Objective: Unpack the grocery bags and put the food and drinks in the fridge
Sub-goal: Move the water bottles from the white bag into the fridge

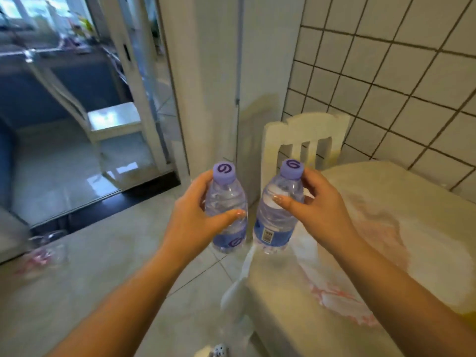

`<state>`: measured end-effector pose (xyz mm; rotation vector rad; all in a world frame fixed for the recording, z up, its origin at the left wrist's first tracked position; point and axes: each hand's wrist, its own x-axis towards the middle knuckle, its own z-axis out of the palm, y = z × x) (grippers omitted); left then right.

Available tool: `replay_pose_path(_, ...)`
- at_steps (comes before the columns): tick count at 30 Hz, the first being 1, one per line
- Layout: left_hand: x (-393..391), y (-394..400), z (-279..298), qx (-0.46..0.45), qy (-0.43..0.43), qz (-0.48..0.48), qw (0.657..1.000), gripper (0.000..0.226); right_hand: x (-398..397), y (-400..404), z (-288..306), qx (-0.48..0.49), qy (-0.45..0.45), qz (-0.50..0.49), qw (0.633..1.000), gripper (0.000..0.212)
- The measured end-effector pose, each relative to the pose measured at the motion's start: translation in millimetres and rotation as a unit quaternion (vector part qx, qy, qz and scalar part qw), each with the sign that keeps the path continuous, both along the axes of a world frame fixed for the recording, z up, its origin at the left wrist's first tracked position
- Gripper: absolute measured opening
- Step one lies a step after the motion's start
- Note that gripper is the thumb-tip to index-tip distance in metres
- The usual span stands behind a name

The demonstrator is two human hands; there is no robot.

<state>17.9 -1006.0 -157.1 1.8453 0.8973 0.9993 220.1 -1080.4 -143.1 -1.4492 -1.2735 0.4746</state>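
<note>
**A:** Left hand [192, 215] is wrapped round a water bottle [228, 207], thumb across the front, fingers curled behind the neck. Right hand [316, 204] has a second bottle [277, 212] the same way, thumb on the front, fingers up by the purple cap. Both bottles are upright, just beside each other but not touching, and we're holding them out in the air over the gap between the floor and the table.

**B:** How tight is it around there?

**A:** Table [425, 228] fills our right side, and its near-left edge runs right under the right bottle. A white bag [342, 243] with red print lies flattened on top, and a strip of it droops over that edge toward the floor. A white chair [304, 143] is pushed in at the far end, against the tiled wall [386, 81].

**B:** And the left?

**A:** Way more room. Open tiled floor [103, 266] runs out to a dark door threshold [123, 202], with a glass door frame behind it. One crumpled clear bag [43, 251] lies on the floor, well away from our hands. Can't see the fridge from here.
</note>
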Motion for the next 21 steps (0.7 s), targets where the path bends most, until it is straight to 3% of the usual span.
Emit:
replay_pose_path(11,-181.0,89.2,-11.3,-0.008,0.004,0.148,0.989,0.063,-177.8,134.7,-3.8,0.001,-0.040,0.127,0.991,0.044)
replay_pose_path(17,-261.3,200.2,6.4,0.008,0.020,0.130,0.991,0.062,-254.4,233.9,6.8,0.009,-0.007,0.112,0.994,0.044)
replay_pose_path(21,-281.7,282.9,32.7,0.028,0.012,0.104,0.994,0.061,-280.5,305.5,27.7,0.032,0.011,0.048,0.998,0.043)
